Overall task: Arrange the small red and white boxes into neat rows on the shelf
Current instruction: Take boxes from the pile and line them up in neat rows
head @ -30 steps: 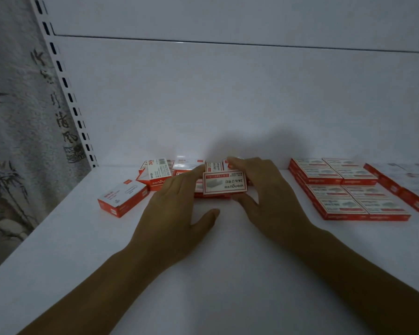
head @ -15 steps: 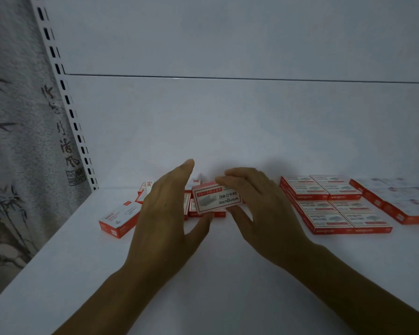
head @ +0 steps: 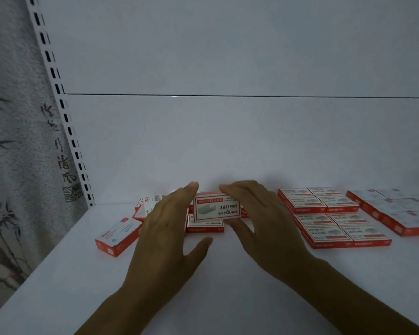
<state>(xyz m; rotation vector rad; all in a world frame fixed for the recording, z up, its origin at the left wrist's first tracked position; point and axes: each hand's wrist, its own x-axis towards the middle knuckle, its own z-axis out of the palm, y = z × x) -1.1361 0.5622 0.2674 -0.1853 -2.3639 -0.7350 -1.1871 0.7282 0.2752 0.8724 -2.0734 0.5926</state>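
The box has risen higher in the right hand.

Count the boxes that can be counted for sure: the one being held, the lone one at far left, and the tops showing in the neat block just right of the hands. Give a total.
Held box: 1
Lone box at far left: 1
Neat block, tops showing: 8
Total: 10
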